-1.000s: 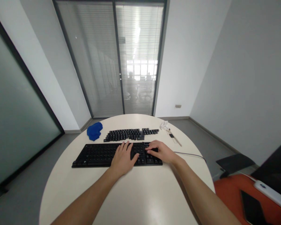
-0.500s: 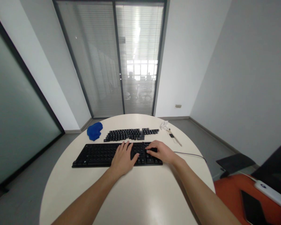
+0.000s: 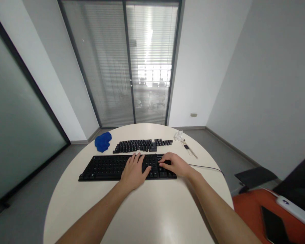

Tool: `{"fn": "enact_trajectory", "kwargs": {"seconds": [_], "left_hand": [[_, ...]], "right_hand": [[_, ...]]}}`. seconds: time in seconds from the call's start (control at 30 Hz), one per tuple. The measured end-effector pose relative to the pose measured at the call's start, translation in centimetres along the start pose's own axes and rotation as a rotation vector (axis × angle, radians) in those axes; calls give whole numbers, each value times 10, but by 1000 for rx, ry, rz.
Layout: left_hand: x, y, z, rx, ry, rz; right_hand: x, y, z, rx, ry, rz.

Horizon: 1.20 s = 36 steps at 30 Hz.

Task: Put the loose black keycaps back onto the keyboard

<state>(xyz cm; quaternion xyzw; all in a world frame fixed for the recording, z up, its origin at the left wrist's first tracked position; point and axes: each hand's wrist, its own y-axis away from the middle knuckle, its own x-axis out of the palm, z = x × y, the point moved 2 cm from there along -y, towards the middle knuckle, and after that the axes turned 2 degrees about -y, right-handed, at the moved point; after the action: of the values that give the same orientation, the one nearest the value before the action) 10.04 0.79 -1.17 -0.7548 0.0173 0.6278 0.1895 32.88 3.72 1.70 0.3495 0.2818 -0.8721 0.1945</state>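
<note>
A black keyboard [image 3: 105, 168] lies across the table; its left part shows rows of switch positions with most keycaps off. My left hand [image 3: 133, 173] rests flat on its middle, fingers spread and thumb out to the right. Over the right end of the keyboard, my right hand [image 3: 175, 165] is bent down with thumb and forefinger brought together at the keys. Whatever is between those fingertips is too small to make out. Behind the keyboard lie several rows of loose black keycaps [image 3: 134, 145], set out roughly in keyboard order.
On the round cream table [image 3: 147, 210], a blue cloth [image 3: 103, 141] lies at the back left. A crumpled white tissue [image 3: 178, 136] and a thin brush-like stick [image 3: 191, 149] are at the back right. The cable [image 3: 205, 166] runs off the right edge, near an orange chair [image 3: 254, 206].
</note>
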Motion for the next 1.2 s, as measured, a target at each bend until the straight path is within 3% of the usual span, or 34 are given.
{"fn": "enact_trajectory", "kwargs": {"seconds": [0.47, 0.63, 0.83, 1.0, 1.2], "left_hand": [[1, 0, 2, 60, 5, -115], [-13, 4, -14, 259, 36, -186], [-16, 10, -34, 410, 91, -121], [-9, 12, -33, 403, 97, -75], [-11, 11, -32, 397, 112, -57]], "right_hand": [[-2, 1, 3, -1, -34, 21], [-4, 1, 0, 49, 7, -31], [-1, 4, -18, 68, 41, -216], [5, 6, -28, 188, 21, -101], [2, 4, -24, 179, 42, -63]]}}
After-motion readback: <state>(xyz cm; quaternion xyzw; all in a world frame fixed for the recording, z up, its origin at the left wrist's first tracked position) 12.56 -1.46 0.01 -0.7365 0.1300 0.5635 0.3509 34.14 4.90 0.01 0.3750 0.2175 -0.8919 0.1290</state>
